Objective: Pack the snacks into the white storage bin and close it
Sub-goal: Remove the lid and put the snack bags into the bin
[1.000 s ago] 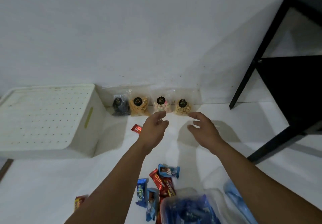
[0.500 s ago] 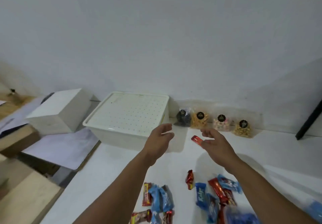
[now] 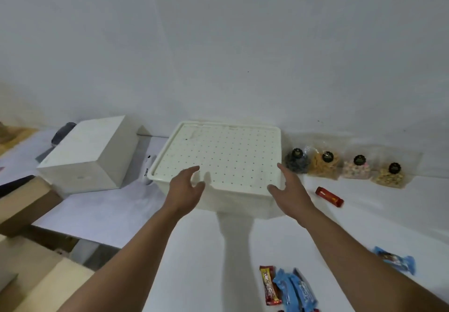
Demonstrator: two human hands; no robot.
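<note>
The white storage bin (image 3: 220, 151) stands against the wall with its dotted lid on. My left hand (image 3: 185, 190) hovers open at the bin's front left edge. My right hand (image 3: 289, 190) is open at the front right corner; neither holds anything. Clear snack bags line the wall to the bin's right: a dark one (image 3: 297, 161), a yellow one (image 3: 324, 163), a pink one (image 3: 357, 168) and a nut one (image 3: 391, 177). A red bar (image 3: 329, 196) lies near my right hand. Blue and red wrapped snacks (image 3: 289, 287) lie near the bottom edge, another blue one (image 3: 394, 260) at right.
A plain white box (image 3: 90, 154) sits left of the bin, with a dark object (image 3: 62, 133) behind it. Cardboard boxes (image 3: 24, 205) and wooden pieces (image 3: 48, 285) stand off the white surface's left edge. A small white item (image 3: 147, 168) lies between box and bin.
The view has swung left, bringing the bin to the centre. Both hands have moved from near the snack bags to the bin's front edge.
</note>
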